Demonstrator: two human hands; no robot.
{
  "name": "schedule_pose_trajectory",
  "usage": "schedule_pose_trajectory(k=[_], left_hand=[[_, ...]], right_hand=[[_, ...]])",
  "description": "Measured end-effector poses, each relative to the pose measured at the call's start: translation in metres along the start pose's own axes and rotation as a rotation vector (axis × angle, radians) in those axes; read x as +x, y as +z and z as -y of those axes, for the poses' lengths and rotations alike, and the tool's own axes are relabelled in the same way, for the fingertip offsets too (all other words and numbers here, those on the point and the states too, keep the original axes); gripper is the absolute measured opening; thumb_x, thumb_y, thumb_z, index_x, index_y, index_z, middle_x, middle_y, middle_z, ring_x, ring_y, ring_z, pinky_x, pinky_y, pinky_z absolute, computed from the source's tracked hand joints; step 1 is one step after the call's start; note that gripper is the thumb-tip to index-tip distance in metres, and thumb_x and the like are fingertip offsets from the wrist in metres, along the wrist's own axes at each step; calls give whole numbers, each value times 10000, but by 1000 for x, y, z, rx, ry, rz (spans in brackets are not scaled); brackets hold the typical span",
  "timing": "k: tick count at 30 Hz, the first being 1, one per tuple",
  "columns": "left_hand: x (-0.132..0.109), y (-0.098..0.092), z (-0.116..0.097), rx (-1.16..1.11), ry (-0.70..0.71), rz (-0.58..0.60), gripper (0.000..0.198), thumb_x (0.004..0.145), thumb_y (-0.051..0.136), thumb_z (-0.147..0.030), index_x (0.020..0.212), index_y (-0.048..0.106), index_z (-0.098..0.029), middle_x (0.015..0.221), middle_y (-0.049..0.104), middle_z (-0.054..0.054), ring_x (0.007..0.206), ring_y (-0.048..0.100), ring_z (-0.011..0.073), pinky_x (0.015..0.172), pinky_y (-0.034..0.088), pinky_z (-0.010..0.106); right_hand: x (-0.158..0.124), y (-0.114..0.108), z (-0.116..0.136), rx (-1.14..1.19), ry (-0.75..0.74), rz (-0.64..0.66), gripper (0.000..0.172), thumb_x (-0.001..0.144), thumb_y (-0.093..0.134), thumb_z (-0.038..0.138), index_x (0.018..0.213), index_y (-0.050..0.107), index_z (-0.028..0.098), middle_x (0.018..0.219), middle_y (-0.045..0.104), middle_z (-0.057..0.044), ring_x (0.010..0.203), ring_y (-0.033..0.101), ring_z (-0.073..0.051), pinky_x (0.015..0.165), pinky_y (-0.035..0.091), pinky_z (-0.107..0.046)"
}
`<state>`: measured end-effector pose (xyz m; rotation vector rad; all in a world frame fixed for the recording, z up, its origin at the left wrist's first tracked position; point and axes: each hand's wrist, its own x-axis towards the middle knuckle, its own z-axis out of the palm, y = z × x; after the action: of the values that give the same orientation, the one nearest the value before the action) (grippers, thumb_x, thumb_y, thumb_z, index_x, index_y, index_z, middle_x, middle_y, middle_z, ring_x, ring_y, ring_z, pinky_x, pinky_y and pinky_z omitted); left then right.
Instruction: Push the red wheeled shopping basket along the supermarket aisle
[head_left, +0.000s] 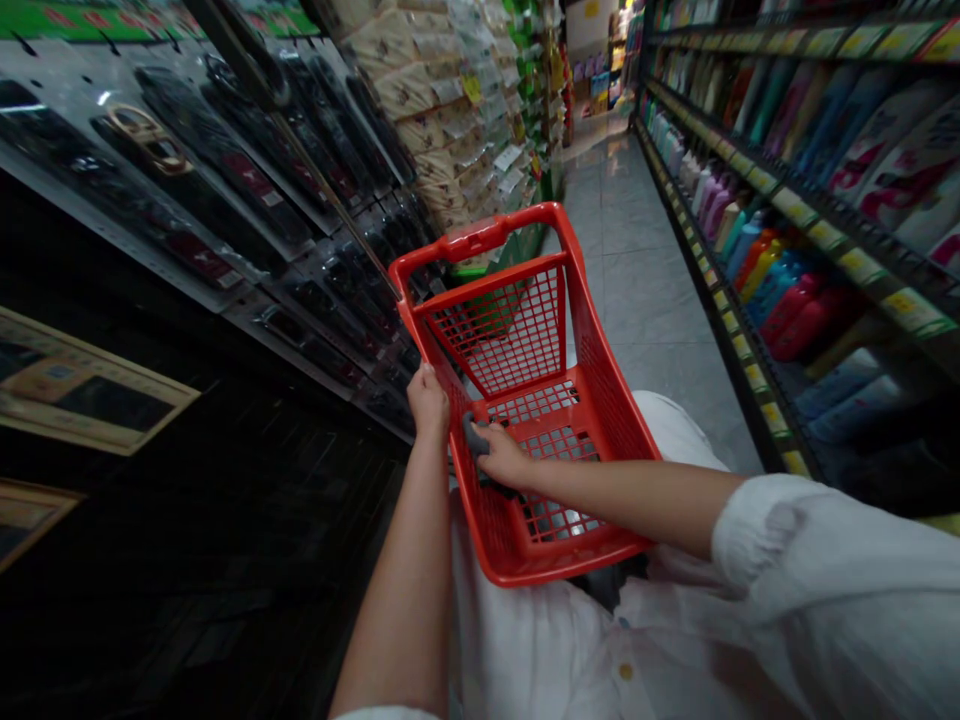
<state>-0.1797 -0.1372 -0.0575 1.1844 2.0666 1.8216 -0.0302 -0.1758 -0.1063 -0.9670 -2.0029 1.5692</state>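
A red plastic shopping basket (pixel 607 370) with grid-like openings in its floor and far panel rests against the white clothing on my lap, tilted. My left hand (pixel 429 402) is closed around its left rim. Inside the basket, my right hand (pixel 504 458) holds a small grey cloth (pixel 475 436) against the inner left wall. The handle (pixel 476 238) stands up at the far end. Part of the basket's floor is hidden behind my right hand and forearm.
Packaged belts (pixel 255 180) hang on a rack at left, above a dark panel. Stacked packs (pixel 435 110) stand beyond. Bottles (pixel 795 290) fill the shelves at right. A grey tiled aisle (pixel 645 270) runs ahead between them.
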Motion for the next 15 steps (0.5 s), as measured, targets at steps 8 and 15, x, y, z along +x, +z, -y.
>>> schedule_pose_trajectory(k=[8, 15], left_hand=[[-4, 0, 0, -17, -2, -21, 429, 893, 440, -495, 813, 669, -141, 728, 640, 34, 714, 583, 180, 729, 451, 288], [-4, 0, 0, -37, -43, -26, 415, 895, 453, -489, 825, 668, -141, 716, 623, 24, 705, 569, 173, 731, 451, 284]], right_hand=[[-12, -11, -36, -751, 109, 269, 565, 835, 540, 137, 1388, 527, 254, 1344, 546, -123, 1067, 635, -275, 806, 499, -314], [-14, -19, -29, -1018, -94, 628, 247, 678, 705, 52, 901, 728, 156, 1160, 682, -128, 1014, 659, -269, 849, 511, -321]])
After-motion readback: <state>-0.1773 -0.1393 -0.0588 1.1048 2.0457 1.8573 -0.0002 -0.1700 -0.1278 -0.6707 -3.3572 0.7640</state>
